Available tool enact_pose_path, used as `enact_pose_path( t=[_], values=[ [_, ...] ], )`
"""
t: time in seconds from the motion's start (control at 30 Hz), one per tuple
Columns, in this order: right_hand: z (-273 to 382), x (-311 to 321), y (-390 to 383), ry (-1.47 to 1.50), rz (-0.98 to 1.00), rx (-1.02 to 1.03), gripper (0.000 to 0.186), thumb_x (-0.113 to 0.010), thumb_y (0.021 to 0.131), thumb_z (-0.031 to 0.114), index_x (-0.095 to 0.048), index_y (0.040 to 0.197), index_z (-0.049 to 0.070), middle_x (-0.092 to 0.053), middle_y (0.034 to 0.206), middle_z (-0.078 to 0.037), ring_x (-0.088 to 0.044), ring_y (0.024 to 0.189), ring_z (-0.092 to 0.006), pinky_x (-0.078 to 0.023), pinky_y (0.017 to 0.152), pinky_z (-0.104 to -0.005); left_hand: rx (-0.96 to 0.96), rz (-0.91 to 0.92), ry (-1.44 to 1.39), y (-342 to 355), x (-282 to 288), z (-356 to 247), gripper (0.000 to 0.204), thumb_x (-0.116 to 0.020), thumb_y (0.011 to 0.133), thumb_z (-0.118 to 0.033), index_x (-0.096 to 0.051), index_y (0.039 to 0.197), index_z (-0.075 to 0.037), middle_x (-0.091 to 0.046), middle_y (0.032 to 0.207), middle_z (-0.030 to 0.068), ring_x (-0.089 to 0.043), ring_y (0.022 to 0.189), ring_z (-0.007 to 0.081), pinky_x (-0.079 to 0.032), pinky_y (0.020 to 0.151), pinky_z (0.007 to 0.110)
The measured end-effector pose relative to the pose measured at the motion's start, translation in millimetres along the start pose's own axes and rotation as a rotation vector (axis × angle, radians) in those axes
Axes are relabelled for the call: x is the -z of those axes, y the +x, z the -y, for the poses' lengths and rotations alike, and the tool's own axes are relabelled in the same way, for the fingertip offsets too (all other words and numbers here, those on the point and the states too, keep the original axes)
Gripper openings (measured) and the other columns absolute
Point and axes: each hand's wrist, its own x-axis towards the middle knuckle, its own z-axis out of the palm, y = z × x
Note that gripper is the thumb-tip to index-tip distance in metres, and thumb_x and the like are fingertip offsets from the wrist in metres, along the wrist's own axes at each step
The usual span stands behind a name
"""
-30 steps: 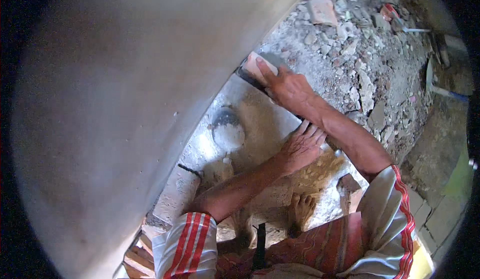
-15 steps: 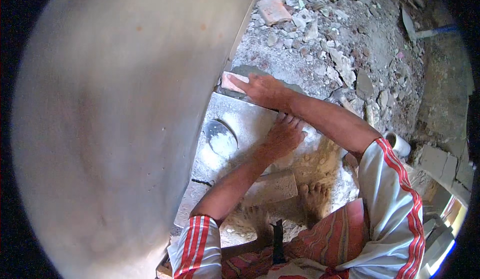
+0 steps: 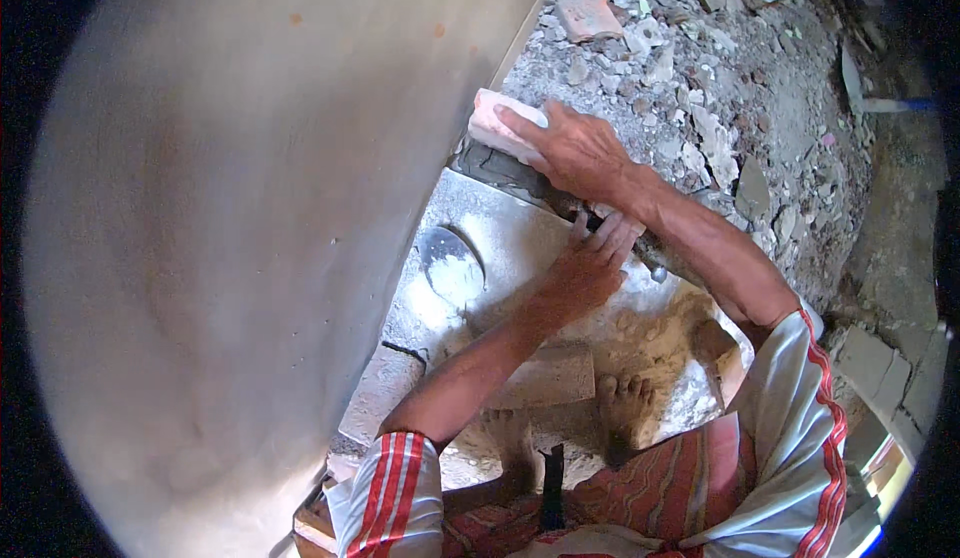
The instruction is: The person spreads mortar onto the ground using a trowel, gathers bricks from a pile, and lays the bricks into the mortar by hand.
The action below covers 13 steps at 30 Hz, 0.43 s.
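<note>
My right hand [image 3: 590, 153] grips a pale pinkish brick [image 3: 500, 126], thumb along its near face. The brick is tilted just above a strip of wet grey mortar [image 3: 500, 170], close to the smooth wall. Beneath my right forearm, my left hand [image 3: 590, 268] has its fingers stretched out over the far edge of a pale slab [image 3: 510, 220]. Its fingertips touch something whitish there, mostly hidden by the forearm. A dark round dish-like shape [image 3: 452, 263] with white matter in it lies on the slab, left of my left hand.
A tall smooth wall [image 3: 230, 238] fills the left side. Broken rubble [image 3: 690, 108] covers the ground ahead and right, with a loose brick piece [image 3: 588, 14] in it. A tool with a blue handle [image 3: 900, 105] lies far right. Another brick [image 3: 545, 376] sits by my bare feet.
My right hand has lifted the brick up and away from the mortar, uncovering the wet strip. My left hand has shifted slightly right, its fingers straighter. The view has shifted a little.
</note>
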Motion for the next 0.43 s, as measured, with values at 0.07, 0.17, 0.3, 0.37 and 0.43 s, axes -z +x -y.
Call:
enact_pose_path(
  t=[0.07,0.17,0.3,0.37,0.43],
  values=[
    [3,-3,-3,-0.054,-0.081,0.043,0.069,-0.069,0.084,0.024,-0.037,0.145,0.029,-0.054,0.091,-0.018,-0.061,0.081,-0.0347,-0.052,0.064,-0.0453,-0.002,-0.019,-0.003,0,-3,-1,0.06,-0.061,0.081,-0.031,-0.051,0.131,0.002,-0.044,0.137,0.0149,-0.032,0.136,0.0282,-0.023,0.11,0.06],
    [2,5,-5,0.039,0.124,-0.244,0.069,-0.07,0.085,0.025,-0.037,0.145,0.025,-0.057,0.107,-0.023,-0.062,0.098,-0.0377,-0.054,0.077,-0.0449,0.02,0.007,0.007,2,-6,-3,0.055,-0.059,0.081,-0.029,-0.054,0.127,0.002,-0.046,0.136,0.0154,-0.033,0.135,0.0284,-0.024,0.109,0.06],
    [-46,-6,-25,0.122,-0.26,-0.193,0.073,-0.068,0.085,0.03,-0.033,0.146,0.014,-0.057,0.117,-0.027,-0.061,0.101,-0.0427,-0.052,0.084,-0.0458,-0.005,-0.04,0.043,2,-8,-2,0.052,-0.06,0.083,-0.031,-0.056,0.124,0.0,-0.046,0.138,0.016,-0.035,0.135,0.0301,-0.022,0.109,0.061],
    [-60,10,-35,0.14,-0.406,-0.195,0.077,-0.068,0.084,0.029,-0.029,0.146,0.005,-0.054,0.124,-0.027,-0.058,0.107,-0.0438,-0.049,0.091,-0.0463,-0.021,-0.033,0.065,4,-7,-4,0.054,-0.061,0.084,-0.033,-0.054,0.126,0.0,-0.045,0.141,0.0167,-0.035,0.135,0.0315,-0.019,0.111,0.06],
    [-72,21,-51,0.228,-0.391,-0.243,0.085,-0.069,0.084,0.029,-0.02,0.15,0.006,-0.046,0.137,-0.027,-0.053,0.122,-0.0377,-0.044,0.102,-0.0434,0.003,-0.046,0.026,4,-4,-5,0.046,-0.057,0.083,-0.027,-0.059,0.122,0.0,-0.045,0.14,0.0151,-0.033,0.135,0.0294,-0.025,0.108,0.062]
  ],
)
